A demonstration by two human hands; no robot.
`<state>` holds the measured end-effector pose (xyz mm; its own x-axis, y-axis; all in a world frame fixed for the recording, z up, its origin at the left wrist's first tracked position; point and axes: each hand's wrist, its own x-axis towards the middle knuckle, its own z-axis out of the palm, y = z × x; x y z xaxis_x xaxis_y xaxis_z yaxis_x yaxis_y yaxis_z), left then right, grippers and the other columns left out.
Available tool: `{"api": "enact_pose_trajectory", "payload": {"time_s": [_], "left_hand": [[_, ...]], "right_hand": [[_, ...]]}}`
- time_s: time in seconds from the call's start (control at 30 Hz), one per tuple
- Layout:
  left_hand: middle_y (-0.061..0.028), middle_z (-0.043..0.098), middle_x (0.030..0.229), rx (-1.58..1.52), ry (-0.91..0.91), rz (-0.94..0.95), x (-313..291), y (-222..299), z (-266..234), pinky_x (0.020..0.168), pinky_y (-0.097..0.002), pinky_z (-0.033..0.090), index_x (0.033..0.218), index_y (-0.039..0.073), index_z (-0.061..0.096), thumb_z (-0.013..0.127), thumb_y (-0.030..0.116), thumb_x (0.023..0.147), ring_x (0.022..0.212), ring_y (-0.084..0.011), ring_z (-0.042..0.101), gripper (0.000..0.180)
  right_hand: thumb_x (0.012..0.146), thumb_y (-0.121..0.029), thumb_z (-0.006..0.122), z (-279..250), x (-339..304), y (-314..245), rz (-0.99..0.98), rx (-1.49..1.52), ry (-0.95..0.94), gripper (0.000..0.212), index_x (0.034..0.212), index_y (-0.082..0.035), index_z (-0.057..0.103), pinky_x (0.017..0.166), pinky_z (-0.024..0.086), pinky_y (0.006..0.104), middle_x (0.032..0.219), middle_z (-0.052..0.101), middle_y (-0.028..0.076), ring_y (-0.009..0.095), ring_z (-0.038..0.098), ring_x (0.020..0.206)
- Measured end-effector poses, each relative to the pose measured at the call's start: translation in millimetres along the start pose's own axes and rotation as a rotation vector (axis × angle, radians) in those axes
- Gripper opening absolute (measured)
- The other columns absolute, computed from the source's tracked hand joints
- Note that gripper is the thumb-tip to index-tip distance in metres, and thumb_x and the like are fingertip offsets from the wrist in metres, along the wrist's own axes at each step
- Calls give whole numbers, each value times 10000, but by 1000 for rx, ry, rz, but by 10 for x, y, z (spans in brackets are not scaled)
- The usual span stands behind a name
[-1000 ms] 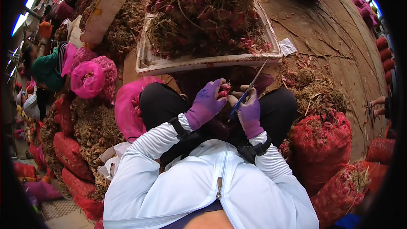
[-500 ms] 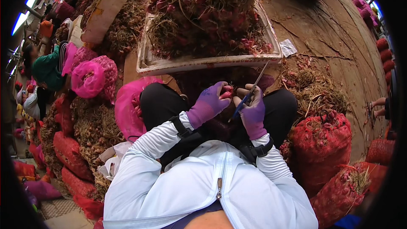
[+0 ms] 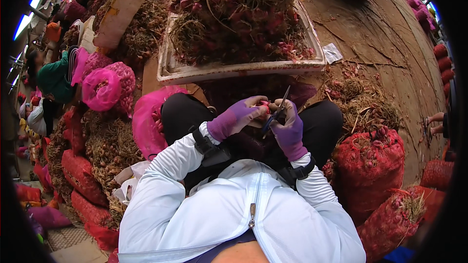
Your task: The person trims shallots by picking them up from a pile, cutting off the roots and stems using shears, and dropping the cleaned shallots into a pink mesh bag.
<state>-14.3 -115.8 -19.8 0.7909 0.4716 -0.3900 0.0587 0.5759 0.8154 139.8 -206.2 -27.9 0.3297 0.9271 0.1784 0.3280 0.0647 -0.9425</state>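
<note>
Right hand [image 3: 288,131] has its fingers clamped round one blue-handled cutter [image 3: 276,114], tip toward 1 o'clock, long axis running 7 to 1. Left hand [image 3: 237,117] is pinching at least one red bulb [image 3: 265,104] right next to the cutter, between the two knees [image 3: 180,117]; can't tell which way the bulb points. One pink bag [image 3: 144,126] at 9, one stem pile [image 3: 365,104] at 3, two red sacks [image 3: 369,168] around 4. Further out at 12, one white tray [image 3: 241,73] with a big heap [image 3: 239,24], too many bulbs to count.
</note>
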Motion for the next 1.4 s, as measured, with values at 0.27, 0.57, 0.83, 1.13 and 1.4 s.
{"api": "enact_pose_trajectory", "payload": {"time_s": [0.27,0.57,0.83,1.13,1.4], "left_hand": [[-106,536,1187,5,30,74,-16,-53,90,913,-349,511,1338,0,414,549,311,958,1058,-180,582,509],[-90,512,1220,120,135,139,-18,-15,127,937,-328,498,1345,22,413,552,199,936,1106,-170,545,466],[-175,525,1248,1007,349,441,-47,-42,334,951,-285,462,1349,19,406,580,55,850,1139,-237,566,530],[-80,478,1283,-63,-34,261,-33,-139,67,1012,-333,438,1384,5,358,572,175,952,1158,-172,526,511],[-88,467,1298,160,13,347,-203,-26,61,1031,-318,415,1419,20,318,537,4,917,1175,-143,499,549]], "right_hand": [[756,7,649,21,-3,112,77,121,47,379,1115,-71,559,691,508,263,843,606,35,119,606,724],[841,-27,668,-18,138,248,299,497,156,352,1141,-40,485,745,493,230,991,631,78,118,605,843],[824,33,639,46,120,76,255,307,114,352,1135,-44,493,685,469,195,931,606,51,86,584,818],[782,90,611,4,168,-84,406,592,178,361,1105,-38,511,601,472,193,865,613,61,86,577,680],[791,27,664,-53,193,-93,398,700,31,425,1161,-35,465,711,513,247,983,616,115,124,610,784]]}}
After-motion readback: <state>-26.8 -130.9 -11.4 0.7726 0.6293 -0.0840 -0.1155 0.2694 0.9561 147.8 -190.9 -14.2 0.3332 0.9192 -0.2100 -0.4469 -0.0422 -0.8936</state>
